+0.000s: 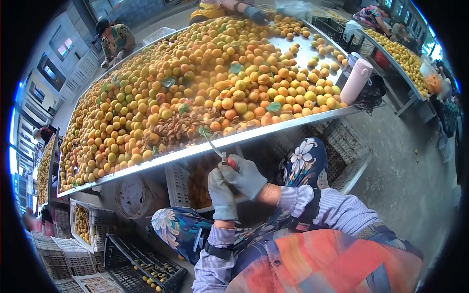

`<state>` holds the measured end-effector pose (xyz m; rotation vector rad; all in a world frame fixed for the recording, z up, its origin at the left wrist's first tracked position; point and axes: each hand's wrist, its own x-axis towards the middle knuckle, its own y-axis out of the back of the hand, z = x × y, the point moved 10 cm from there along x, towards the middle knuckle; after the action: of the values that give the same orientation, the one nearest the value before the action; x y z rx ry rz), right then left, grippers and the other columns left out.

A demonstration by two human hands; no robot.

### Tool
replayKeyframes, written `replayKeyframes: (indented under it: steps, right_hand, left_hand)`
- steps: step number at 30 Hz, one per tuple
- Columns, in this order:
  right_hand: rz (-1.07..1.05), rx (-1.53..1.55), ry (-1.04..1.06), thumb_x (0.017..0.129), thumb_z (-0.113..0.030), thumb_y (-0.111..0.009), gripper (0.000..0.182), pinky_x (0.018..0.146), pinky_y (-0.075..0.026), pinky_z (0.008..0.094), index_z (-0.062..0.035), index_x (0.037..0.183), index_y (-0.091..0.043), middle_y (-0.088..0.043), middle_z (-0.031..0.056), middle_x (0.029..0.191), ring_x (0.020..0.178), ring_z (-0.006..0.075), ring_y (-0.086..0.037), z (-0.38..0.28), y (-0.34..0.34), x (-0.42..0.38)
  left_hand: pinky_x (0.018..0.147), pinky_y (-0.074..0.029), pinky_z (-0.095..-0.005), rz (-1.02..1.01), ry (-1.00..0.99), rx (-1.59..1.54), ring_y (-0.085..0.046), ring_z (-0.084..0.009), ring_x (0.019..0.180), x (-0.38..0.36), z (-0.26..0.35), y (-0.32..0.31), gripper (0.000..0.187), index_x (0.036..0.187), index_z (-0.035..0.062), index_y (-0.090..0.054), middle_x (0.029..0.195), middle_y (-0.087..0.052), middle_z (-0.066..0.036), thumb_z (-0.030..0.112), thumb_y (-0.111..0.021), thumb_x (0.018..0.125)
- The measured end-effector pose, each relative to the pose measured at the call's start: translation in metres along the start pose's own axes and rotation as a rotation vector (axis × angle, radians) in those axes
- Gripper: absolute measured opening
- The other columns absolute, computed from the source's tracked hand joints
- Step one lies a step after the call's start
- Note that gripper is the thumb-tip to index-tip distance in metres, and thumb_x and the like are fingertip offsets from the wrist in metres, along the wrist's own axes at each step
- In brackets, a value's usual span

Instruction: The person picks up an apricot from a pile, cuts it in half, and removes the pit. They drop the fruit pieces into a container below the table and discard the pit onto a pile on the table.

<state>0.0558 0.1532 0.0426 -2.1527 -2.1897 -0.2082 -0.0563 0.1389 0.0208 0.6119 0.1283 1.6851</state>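
Note:
Both my hands wear pale grey gloves and meet just below the front edge of a metal-rimmed table (229, 141). My right hand (246, 178) is closed around a small red-handled knife (231, 163), whose thin pale blade points up and left toward the table rim. My left hand (221, 195) is closed against the right one, close to the base of the blade; whatever its fingers hold is hidden. Beyond the blade tip, a green leaf (204, 132) lies by a heap of brown apricot pits (183, 128). A great pile of apricots (161, 93) covers much of the table.
A pink bottle (356, 80) stands at the table's right corner. Crates (178, 183) sit beneath the table; a black crate (141, 263) and white crates (63, 256) are lower left. Other people (117, 41) work around this table and at another fruit-covered table (398, 56).

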Motion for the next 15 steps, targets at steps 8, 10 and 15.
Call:
replayKeyframes:
  steps: [8,10,15]
  right_hand:
    - [-0.018,0.357,-0.251,0.091,-0.026,-0.059,0.022,0.059,-0.041,0.0217,-0.0054,0.084,-0.054,-0.052,-0.0031,0.07,0.066,0.0023,-0.044,0.025,-0.013,0.004]
    - [-0.016,0.384,-0.282,0.091,-0.026,-0.059,0.021,0.059,-0.041,0.0218,-0.0057,0.086,-0.054,-0.052,-0.0029,0.071,0.066,0.0025,-0.044,0.028,-0.015,0.0]
    - [0.079,0.206,-0.076,0.088,-0.025,-0.061,0.022,0.06,-0.043,0.0243,-0.0039,0.083,-0.056,-0.052,-0.0002,0.067,0.064,0.0052,-0.045,-0.013,-0.001,0.007]
  left_hand:
    - [0.073,-0.044,-0.0366,0.039,-0.05,0.13,-0.055,-0.0313,0.083,0.004,0.039,0.013,0.026,0.091,0.0009,-0.05,0.084,-0.05,-0.016,0.024,-0.04,0.098]
    - [0.073,-0.045,-0.0371,0.05,-0.099,0.193,-0.056,-0.0322,0.084,0.004,0.045,0.012,0.026,0.092,0.0013,-0.05,0.084,-0.052,-0.016,0.025,-0.041,0.098]
    - [0.071,-0.044,-0.0334,0.074,0.123,0.02,-0.054,-0.0242,0.076,0.014,0.008,0.003,0.031,0.09,0.0018,-0.052,0.082,-0.055,-0.012,0.029,-0.038,0.099]
